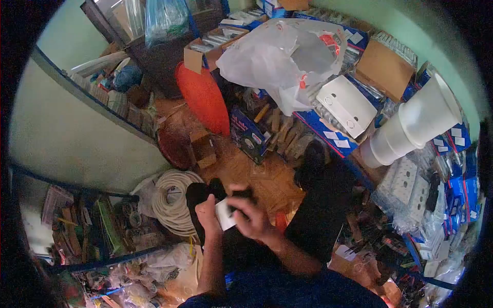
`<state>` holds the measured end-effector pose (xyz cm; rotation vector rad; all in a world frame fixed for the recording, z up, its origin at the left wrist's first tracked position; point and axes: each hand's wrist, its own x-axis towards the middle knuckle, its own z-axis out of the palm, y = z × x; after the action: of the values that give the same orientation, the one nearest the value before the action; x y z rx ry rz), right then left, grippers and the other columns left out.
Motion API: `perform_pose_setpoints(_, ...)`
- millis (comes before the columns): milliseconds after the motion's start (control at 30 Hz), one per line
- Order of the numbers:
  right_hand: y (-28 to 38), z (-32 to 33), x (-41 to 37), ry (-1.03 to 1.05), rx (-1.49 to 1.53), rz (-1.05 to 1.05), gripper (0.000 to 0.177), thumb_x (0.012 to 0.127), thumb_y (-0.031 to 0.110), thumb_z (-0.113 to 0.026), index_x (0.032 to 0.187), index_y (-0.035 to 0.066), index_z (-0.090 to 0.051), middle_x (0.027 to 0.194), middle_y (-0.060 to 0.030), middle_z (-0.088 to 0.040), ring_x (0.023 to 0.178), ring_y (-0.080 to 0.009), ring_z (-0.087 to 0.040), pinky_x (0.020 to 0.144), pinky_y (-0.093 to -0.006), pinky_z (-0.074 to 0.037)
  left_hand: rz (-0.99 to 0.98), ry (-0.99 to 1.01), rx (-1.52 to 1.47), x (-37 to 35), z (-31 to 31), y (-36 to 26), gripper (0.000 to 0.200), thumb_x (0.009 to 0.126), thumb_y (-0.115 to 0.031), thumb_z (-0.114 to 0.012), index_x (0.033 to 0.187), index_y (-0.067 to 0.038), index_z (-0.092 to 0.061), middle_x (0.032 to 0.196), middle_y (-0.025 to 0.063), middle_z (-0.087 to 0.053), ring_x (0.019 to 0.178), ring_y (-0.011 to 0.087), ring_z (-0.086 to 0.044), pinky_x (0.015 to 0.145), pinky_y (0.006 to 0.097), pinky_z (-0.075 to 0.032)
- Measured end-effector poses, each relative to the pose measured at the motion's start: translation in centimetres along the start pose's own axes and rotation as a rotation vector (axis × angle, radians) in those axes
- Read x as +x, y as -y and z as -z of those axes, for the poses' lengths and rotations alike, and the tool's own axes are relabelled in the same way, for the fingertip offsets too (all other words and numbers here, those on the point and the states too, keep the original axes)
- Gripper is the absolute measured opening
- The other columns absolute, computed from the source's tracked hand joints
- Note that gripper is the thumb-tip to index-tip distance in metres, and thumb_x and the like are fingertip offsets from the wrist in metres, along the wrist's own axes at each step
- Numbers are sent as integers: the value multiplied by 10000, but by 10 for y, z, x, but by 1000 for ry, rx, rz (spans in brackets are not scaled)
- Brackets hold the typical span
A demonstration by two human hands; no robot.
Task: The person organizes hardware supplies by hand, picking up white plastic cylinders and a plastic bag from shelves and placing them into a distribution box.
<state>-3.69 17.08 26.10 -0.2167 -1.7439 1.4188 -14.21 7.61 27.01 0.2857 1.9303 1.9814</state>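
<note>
Over my lap, a small flat white plate (224,215) with a dark spot near its middle is gripped along its left edge by my left hand (207,216). My right hand (251,216) is at the plate's right side, its fingers curled with the tips right at the dark spot. What those fingertips pinch is too small and blurred to make out. Just left of my hands lies a coil of cream-coloured tubing (172,203) on the floor.
Ahead are an orange-red rounded object (204,97) and a large white plastic bag (277,56) on boxes. To the right, a white box (346,105) and stacked white buckets (411,123) stand on a crowded surface. Cluttered shelves (92,226) are at the left.
</note>
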Motion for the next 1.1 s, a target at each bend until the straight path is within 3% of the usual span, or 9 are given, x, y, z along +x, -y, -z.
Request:
perform_pose_setpoints(67, 5, 7, 2, -99, 195, -268, 426, 811, 93, -592, 1236, 56, -595, 1276, -209, -525, 1213, -413, -491, 1042, -457, -386, 55, -142, -50, -3, -12, -6, 435, 939, -145, -597, 528, -66, -482, 532, -53, -465, 481, 33, -357, 434, 273, -244)
perform_pose_setpoints(200, 21, -2, 5, 91, -332, 58, 339, 861, 137, -581, 1187, 48, -615, 1259, -229, -523, 1164, -393, -520, 1014, -409, -393, -294, 182, 162, 0, -2, 5, 434, 932, -142, -613, 528, -54, -478, 515, -66, -416, 480, 38, -327, 439, 263, -237)
perform_pose_setpoints(367, 11, 0, 5, 59, -35, -2, 353, 882, 188, -557, 1173, -6, -603, 1252, -215, -530, 1127, -351, -542, 988, -447, -407, -16, -288, -302, 3, -5, 15, 347, 908, -193, -619, 617, -5, -606, 524, -4, -526, 437, 89, -437, 446, 268, -333)
perform_pose_setpoints(433, 16, 5, 10, 37, 4, -88, 356, 888, 200, -549, 1164, -17, -605, 1250, -209, -532, 1165, -338, -525, 1008, -447, -392, 34, -140, 110, -2, 1, -3, 347, 917, -186, -586, 617, -14, -604, 550, 9, -542, 455, 99, -445, 458, 280, -348)
perform_pose_setpoints(533, 33, -2, 14, 214, -340, 211, 309, 867, 176, -568, 1133, 41, -645, 1243, -202, -542, 1141, -362, -539, 1004, -440, -403, -516, 251, 414, 9, 9, 17, 381, 948, -189, -525, 611, -16, -567, 574, -32, -515, 495, 42, -392, 464, 258, -313)
perform_pose_setpoints(667, 15, 1, 10, 144, -210, 154, 291, 872, 136, -566, 1136, 46, -646, 1210, -173, -565, 1117, -360, -552, 990, -429, -418, -20, 115, 101, 6, 6, 2, 370, 931, -221, -535, 626, -23, -610, 559, -38, -473, 472, 52, -387, 455, 252, -313)
perform_pose_setpoints(767, 3, 7, -3, 65, 300, -359, 280, 881, 206, -582, 1134, 120, -663, 1307, -164, -524, 1197, -370, -506, 1049, -452, -368, 242, -285, -62, 3, -5, 5, 390, 933, -131, -569, 561, -48, -483, 542, -53, -446, 489, 29, -336, 448, 261, -260)
perform_pose_setpoints(967, 25, 9, 10, 134, -136, 25, 260, 877, 196, -606, 1080, 39, -654, 1260, -169, -552, 1160, -295, -531, 993, -409, -394, -167, 179, -7, 2, -6, 15, 480, 963, -164, -587, 524, -100, -406, 530, -78, -418, 506, 27, -322, 441, 266, -239)
perform_pose_setpoints(1100, 2, 14, 3, -112, 155, -149, 215, 913, 189, -570, 1020, 17, -644, 1156, -153, -600, 1097, -247, -558, 953, -378, -417, 391, -331, -481, -7, -43, -37, 439, 953, -287, -576, 571, -70, -564, 550, -8, -552, 443, 122, -494, 450, 295, -343)
